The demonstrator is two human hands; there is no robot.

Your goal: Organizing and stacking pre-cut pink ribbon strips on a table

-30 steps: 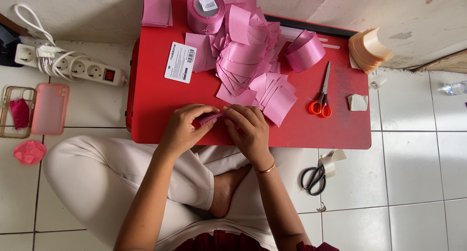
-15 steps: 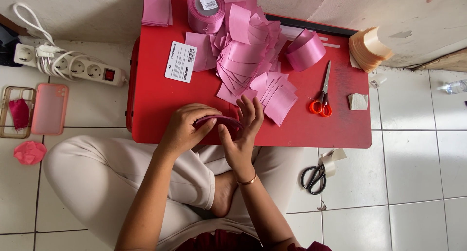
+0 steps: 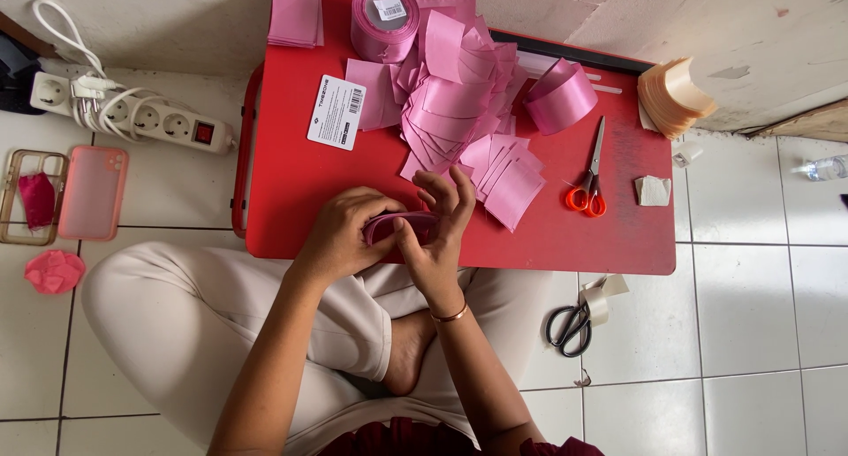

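Ribbon piece: pink ribbon piece (image 3: 399, 226) is pinched between both hands, over the near edge of the red table (image 3: 300, 182), its long axis running roughly left to right.
Left hand: left hand (image 3: 340, 235) is curled closed around the left end of the strip, fingers wrapped over it.
Right hand: right hand (image 3: 439, 231) presses the right end with thumb and lower fingers; its upper fingers are spread and lifted.
Nearer hand: both touch the strip, and the left covers more of it.
Cut pieces: pile of cut ribbon pieces (image 3: 468, 120) lies just beyond the right hand, towards the wall.
Rolls: large ribbon roll (image 3: 383, 19) stands at the far edge; small ribbon roll (image 3: 560, 98) sits right of the pile.
Tools: orange-handled scissors (image 3: 590, 178) lie on the table to the right, well apart from the hands; black scissors (image 3: 570, 323) rest on the floor.
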